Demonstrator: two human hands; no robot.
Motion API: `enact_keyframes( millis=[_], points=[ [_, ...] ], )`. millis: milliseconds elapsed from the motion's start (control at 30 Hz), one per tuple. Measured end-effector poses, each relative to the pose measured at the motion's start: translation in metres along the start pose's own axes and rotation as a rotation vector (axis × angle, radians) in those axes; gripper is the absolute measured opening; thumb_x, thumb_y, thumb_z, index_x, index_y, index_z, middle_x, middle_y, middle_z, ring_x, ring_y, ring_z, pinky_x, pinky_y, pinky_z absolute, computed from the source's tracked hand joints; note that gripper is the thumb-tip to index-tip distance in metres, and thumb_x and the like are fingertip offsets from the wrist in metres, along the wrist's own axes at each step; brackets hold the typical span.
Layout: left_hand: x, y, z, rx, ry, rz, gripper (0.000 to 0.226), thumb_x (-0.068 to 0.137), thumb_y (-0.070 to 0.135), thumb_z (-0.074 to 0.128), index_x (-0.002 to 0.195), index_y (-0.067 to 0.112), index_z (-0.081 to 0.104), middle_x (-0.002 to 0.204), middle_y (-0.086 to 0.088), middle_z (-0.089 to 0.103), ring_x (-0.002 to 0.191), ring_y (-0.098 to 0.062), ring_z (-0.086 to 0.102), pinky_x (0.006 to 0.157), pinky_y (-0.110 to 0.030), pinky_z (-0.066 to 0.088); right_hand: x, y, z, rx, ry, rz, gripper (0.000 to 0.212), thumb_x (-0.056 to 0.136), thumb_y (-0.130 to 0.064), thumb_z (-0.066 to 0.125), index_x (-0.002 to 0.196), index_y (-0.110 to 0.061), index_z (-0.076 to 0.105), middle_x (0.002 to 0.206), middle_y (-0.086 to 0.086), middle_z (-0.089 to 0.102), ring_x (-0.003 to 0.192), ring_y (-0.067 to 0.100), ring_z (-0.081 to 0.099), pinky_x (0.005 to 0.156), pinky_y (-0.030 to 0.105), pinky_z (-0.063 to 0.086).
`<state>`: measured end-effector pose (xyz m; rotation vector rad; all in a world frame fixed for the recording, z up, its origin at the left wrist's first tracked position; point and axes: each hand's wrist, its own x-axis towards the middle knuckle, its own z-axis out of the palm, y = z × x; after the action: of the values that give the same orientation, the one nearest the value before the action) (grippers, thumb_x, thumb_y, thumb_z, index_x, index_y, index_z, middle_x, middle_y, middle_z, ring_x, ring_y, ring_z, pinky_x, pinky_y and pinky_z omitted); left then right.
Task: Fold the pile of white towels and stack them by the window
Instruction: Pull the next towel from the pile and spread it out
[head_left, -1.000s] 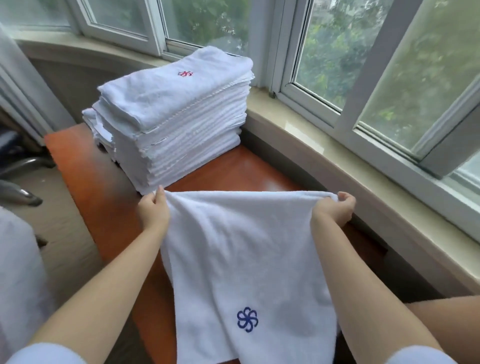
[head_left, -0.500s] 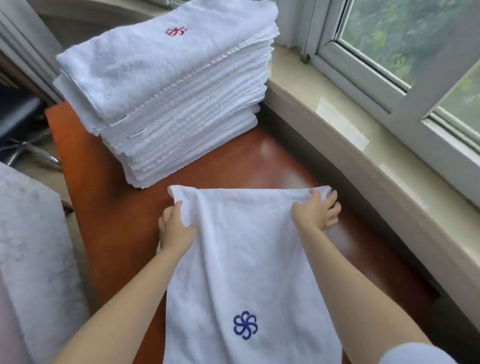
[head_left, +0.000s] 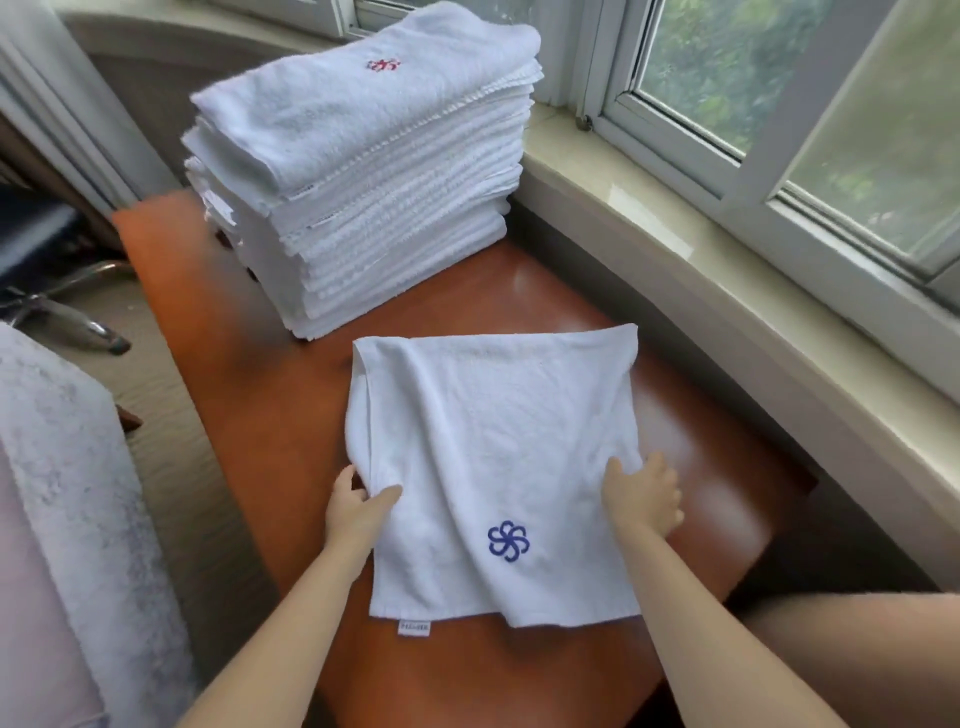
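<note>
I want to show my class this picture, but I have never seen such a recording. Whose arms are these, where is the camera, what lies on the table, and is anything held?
There is no machine here: a person folds towels with bare hands. The single camera sits on the person's head and looks forward and down, so the arms reach in from below. On the orange-brown table lies a white towel with a blue flower emblem. The left hand pinches its left edge; the right hand grips its right edge. Behind, beside the window sill, stands a tall stack of folded towels, the top one marked in red.
</note>
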<state>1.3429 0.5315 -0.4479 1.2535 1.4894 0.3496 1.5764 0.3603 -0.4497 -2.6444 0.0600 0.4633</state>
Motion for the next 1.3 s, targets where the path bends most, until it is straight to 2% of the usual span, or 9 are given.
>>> enact_keyframes(
  millis=[300, 467, 600, 733, 833, 967, 1100, 1200, 1300],
  points=[
    [-0.045, -0.001, -0.009, -0.368, -0.451, -0.127, 0.039, 0.085, 0.001, 0.064, 0.123, 0.006, 0.060, 0.112, -0.016, 0.071, 0.105, -0.034, 0.067, 0.087, -0.044, 0.055, -0.036, 0.052, -0.030, 0.468, -0.341, 0.048, 0.026, 0.083, -0.014, 0.068, 0.106, -0.003, 0.061, 0.101, 0.009, 0.065, 0.093, 0.031, 0.062, 0.081, 0.037, 0.052],
    [-0.058, -0.015, -0.029, -0.585, -0.408, -0.132, 0.041, 0.087, 0.009, 0.065, 0.127, 0.000, 0.058, 0.118, -0.022, 0.066, 0.107, -0.037, 0.065, 0.075, -0.040, 0.059, -0.033, 0.068, -0.060, 0.532, -0.024, 0.084, 0.022, 0.090, -0.022, 0.061, 0.105, -0.006, 0.058, 0.103, 0.013, 0.062, 0.088, 0.030, 0.057, 0.075, 0.032, 0.045],
    [-0.081, -0.045, -0.029, -0.382, -0.159, -0.369, 0.032, 0.088, -0.004, 0.061, 0.120, -0.004, 0.056, 0.072, -0.013, 0.061, 0.056, -0.020, 0.058, 0.035, -0.012, 0.041, -0.045, 0.084, -0.061, 0.276, -0.162, 0.181, 0.044, 0.087, -0.015, 0.061, 0.128, 0.001, 0.053, 0.122, 0.018, 0.059, 0.109, 0.038, 0.057, 0.085, 0.036, 0.048],
    [-0.088, -0.049, -0.034, -0.077, -0.131, -0.310, 0.047, 0.081, -0.010, 0.068, 0.120, 0.004, 0.047, 0.079, -0.011, 0.048, 0.057, -0.012, 0.044, 0.036, -0.015, 0.038, -0.066, 0.086, -0.066, 0.138, -0.465, 0.225, 0.059, 0.088, -0.014, 0.069, 0.136, 0.005, 0.041, 0.118, 0.017, 0.057, 0.106, 0.032, 0.059, 0.078, 0.034, 0.045],
    [-0.089, -0.033, -0.038, 0.089, -0.128, -0.271, 0.033, 0.086, 0.006, 0.071, 0.112, -0.009, 0.057, 0.076, -0.010, 0.054, 0.052, -0.010, 0.043, 0.036, -0.014, 0.035, -0.067, 0.076, -0.074, 0.122, -0.408, 0.127, 0.058, 0.086, -0.013, 0.072, 0.133, 0.006, 0.044, 0.116, 0.017, 0.056, 0.106, 0.031, 0.059, 0.080, 0.035, 0.048],
    [-0.093, -0.033, -0.034, 0.438, -0.161, -0.189, 0.045, 0.083, 0.031, 0.075, 0.103, 0.006, 0.043, 0.086, -0.007, 0.053, 0.066, -0.016, 0.053, 0.057, -0.026, 0.049, -0.069, 0.051, -0.089, 0.737, -0.463, 0.243, 0.031, 0.087, -0.007, 0.065, 0.115, -0.005, 0.051, 0.091, 0.012, 0.058, 0.070, 0.022, 0.055, 0.044, 0.020, 0.047],
    [-0.098, -0.047, -0.026, 0.625, -0.132, -0.106, 0.036, 0.087, 0.024, 0.069, 0.112, 0.006, 0.052, 0.097, -0.007, 0.056, 0.083, -0.021, 0.059, 0.075, -0.033, 0.058, -0.076, 0.042, -0.086, 1.378, -0.751, 0.418, 0.030, 0.071, 0.003, 0.075, 0.092, -0.009, 0.056, 0.066, 0.008, 0.068, 0.045, 0.016, 0.063, 0.038, 0.019, 0.048],
    [-0.097, -0.042, -0.024, 0.408, -0.178, -0.207, 0.030, 0.087, 0.007, 0.057, 0.116, 0.001, 0.054, 0.104, -0.013, 0.058, 0.085, -0.027, 0.060, 0.075, -0.037, 0.058, -0.079, 0.048, -0.078, 1.477, -0.801, 0.480, 0.023, 0.073, -0.016, 0.075, 0.084, -0.011, 0.056, 0.059, 0.005, 0.065, 0.030, 0.011, 0.048, 0.029, 0.013, 0.033],
    [-0.096, -0.014, -0.031, -0.187, -0.269, -0.379, 0.017, 0.085, -0.004, 0.048, 0.101, 0.000, 0.054, 0.095, -0.020, 0.057, 0.077, -0.031, 0.060, 0.061, -0.036, 0.057, -0.081, 0.046, -0.083, 1.375, -0.678, 0.620, 0.016, 0.089, -0.022, 0.057, 0.100, -0.010, 0.056, 0.065, 0.009, 0.063, 0.047, 0.024, 0.059, 0.053, 0.024, 0.053]
  ],
)
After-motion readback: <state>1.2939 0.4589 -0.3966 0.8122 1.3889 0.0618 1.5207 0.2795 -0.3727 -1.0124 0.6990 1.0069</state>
